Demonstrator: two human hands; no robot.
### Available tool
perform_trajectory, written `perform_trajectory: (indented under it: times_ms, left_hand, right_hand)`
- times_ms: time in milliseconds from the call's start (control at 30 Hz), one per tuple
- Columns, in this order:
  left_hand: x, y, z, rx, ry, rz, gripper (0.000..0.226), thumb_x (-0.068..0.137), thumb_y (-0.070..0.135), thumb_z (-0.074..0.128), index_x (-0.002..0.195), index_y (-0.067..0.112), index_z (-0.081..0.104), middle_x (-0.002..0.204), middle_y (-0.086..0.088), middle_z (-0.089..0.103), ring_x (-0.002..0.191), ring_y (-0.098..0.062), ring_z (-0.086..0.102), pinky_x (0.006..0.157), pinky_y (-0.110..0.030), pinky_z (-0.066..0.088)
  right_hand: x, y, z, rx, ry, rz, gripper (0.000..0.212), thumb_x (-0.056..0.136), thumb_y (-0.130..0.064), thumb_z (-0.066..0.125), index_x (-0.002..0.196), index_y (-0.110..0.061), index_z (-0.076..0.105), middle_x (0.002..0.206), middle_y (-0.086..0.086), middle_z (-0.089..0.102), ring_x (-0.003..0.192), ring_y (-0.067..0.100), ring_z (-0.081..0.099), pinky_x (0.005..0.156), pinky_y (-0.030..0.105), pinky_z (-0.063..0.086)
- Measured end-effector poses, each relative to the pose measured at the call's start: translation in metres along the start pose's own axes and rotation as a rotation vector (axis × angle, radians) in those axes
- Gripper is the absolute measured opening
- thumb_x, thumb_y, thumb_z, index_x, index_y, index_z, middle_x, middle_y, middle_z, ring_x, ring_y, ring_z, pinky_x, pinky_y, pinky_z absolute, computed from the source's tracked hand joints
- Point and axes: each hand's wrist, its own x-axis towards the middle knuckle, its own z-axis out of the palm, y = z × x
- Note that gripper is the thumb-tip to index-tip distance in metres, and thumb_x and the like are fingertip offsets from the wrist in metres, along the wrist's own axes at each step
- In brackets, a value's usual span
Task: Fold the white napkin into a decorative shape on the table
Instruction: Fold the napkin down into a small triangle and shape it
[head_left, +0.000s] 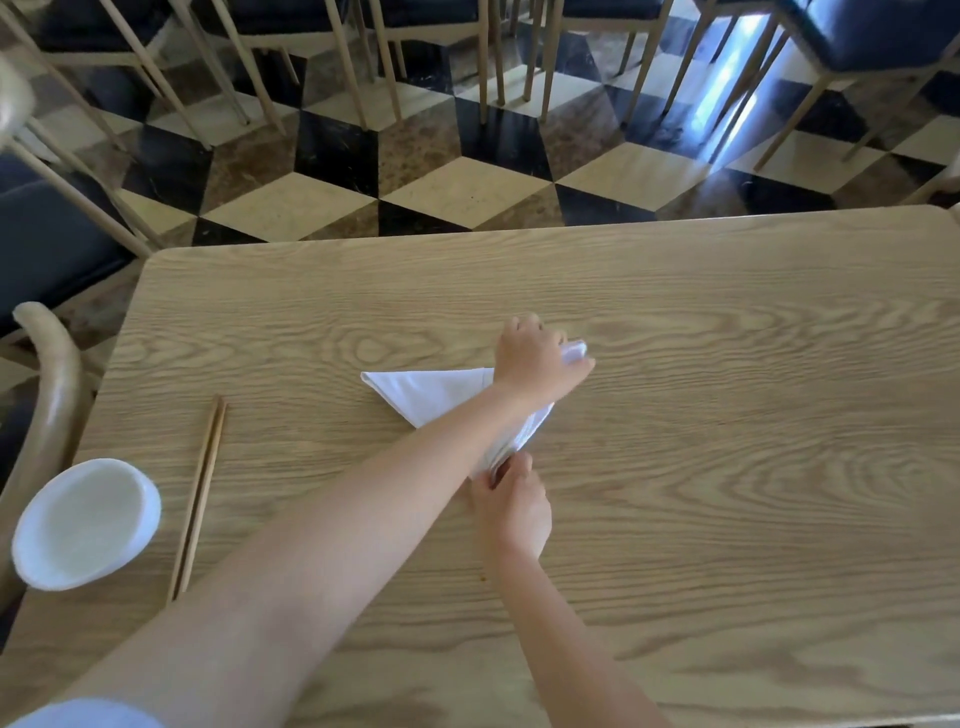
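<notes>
The white napkin (426, 391) lies folded into a triangle near the middle of the wooden table (727, 364), its left corner flat and pointed. My left hand (535, 358) reaches across it and grips the napkin's far right corner, which bunches out past my fingers. My right hand (514, 501) pinches the napkin's near tip, where the cloth is gathered into narrow folds. My left forearm crosses over the napkin and hides its middle part.
A white bowl (85, 522) sits at the table's left edge. A pair of wooden chopsticks (200, 493) lies beside it. Chairs (47, 374) with dark seats stand to the left and beyond the table on a chequered floor.
</notes>
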Motion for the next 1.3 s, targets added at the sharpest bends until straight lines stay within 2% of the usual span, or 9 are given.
perform_trajectory:
  times_ms: [133,267,433,500,600,733,933,1100,1300]
  left_hand:
    - [-0.013,-0.032,-0.054,-0.167,-0.115,-0.204,0.037,0.085,0.032,0.053,0.116,0.012,0.056,0.123,-0.014,0.046,0.119,-0.029,0.042,0.094,-0.031,0.035]
    - [-0.027,-0.076,-0.089,-0.400,-0.205,-0.294,0.021,0.082,0.008,0.057,0.103,0.012,0.055,0.093,-0.007,0.054,0.061,-0.016,0.058,0.052,-0.016,0.045]
    - [-0.034,-0.121,-0.105,-0.508,-0.109,-0.334,0.028,0.081,-0.004,0.060,0.106,0.006,0.060,0.102,-0.006,0.052,0.057,-0.013,0.058,0.069,-0.028,0.050]
    - [-0.040,-0.141,-0.101,-0.507,-0.100,-0.384,0.023,0.081,-0.004,0.060,0.100,0.008,0.063,0.093,-0.006,0.057,0.047,-0.006,0.059,0.066,-0.030,0.048]
    - [-0.055,-0.167,-0.089,-0.593,-0.079,-0.460,0.021,0.082,-0.006,0.061,0.102,0.001,0.063,0.078,-0.007,0.057,0.039,0.002,0.055,0.049,-0.012,0.047]
    - [-0.066,-0.179,-0.076,-0.605,-0.003,-0.461,0.015,0.082,0.001,0.064,0.098,0.001,0.066,0.073,-0.006,0.058,0.046,-0.004,0.056,0.050,-0.008,0.048]
    - [-0.080,-0.188,-0.072,-0.492,0.053,-0.365,0.005,0.083,0.012,0.065,0.087,0.008,0.066,0.063,0.000,0.054,0.046,-0.001,0.049,0.043,-0.009,0.037]
    - [-0.078,-0.201,-0.056,-0.393,0.092,-0.351,0.005,0.083,0.015,0.065,0.084,0.011,0.067,0.071,0.003,0.057,0.069,-0.015,0.048,0.058,-0.013,0.037]
    - [-0.079,-0.214,-0.050,-0.199,0.114,-0.344,0.007,0.086,0.016,0.060,0.087,0.012,0.065,0.097,-0.014,0.054,0.088,-0.019,0.047,0.077,-0.025,0.034]
  right_hand:
    - [-0.005,-0.002,-0.005,-0.117,0.096,-0.145,0.016,0.087,-0.023,0.052,0.098,-0.011,0.051,0.095,0.003,0.054,0.093,0.023,0.049,0.064,0.030,0.040]
    - [-0.010,-0.004,0.001,-0.115,0.186,-0.211,0.011,0.080,-0.012,0.060,0.084,-0.006,0.052,0.084,0.010,0.056,0.079,0.029,0.054,0.063,0.038,0.047]
    - [-0.007,-0.009,0.003,-0.252,0.246,-0.392,0.032,0.055,0.005,0.075,0.071,-0.008,0.050,0.065,0.005,0.053,0.054,0.023,0.051,0.045,0.031,0.044]
    - [0.002,-0.006,0.000,-0.292,0.267,-0.455,0.034,0.052,0.008,0.074,0.070,-0.008,0.050,0.065,0.006,0.052,0.054,0.024,0.049,0.045,0.029,0.040]
    - [0.015,0.001,-0.006,-0.312,0.262,-0.560,0.035,0.053,0.007,0.074,0.071,-0.009,0.049,0.066,0.006,0.052,0.057,0.026,0.050,0.049,0.030,0.042]
    - [0.020,0.016,-0.006,-0.311,0.266,-0.720,0.042,0.052,0.012,0.073,0.074,-0.010,0.045,0.068,0.006,0.052,0.060,0.026,0.049,0.051,0.029,0.040]
    - [0.028,0.032,-0.014,-0.202,0.208,-0.868,0.018,0.078,0.006,0.063,0.077,-0.006,0.050,0.076,0.008,0.054,0.066,0.028,0.051,0.053,0.036,0.047]
    - [0.033,0.039,-0.020,-0.230,0.116,-0.960,0.014,0.079,0.006,0.064,0.083,-0.005,0.057,0.084,0.007,0.057,0.072,0.026,0.051,0.062,0.034,0.047]
    - [0.038,0.041,-0.022,-0.254,0.090,-0.994,0.024,0.072,0.012,0.065,0.085,-0.006,0.058,0.084,0.005,0.056,0.074,0.022,0.047,0.070,0.025,0.040]
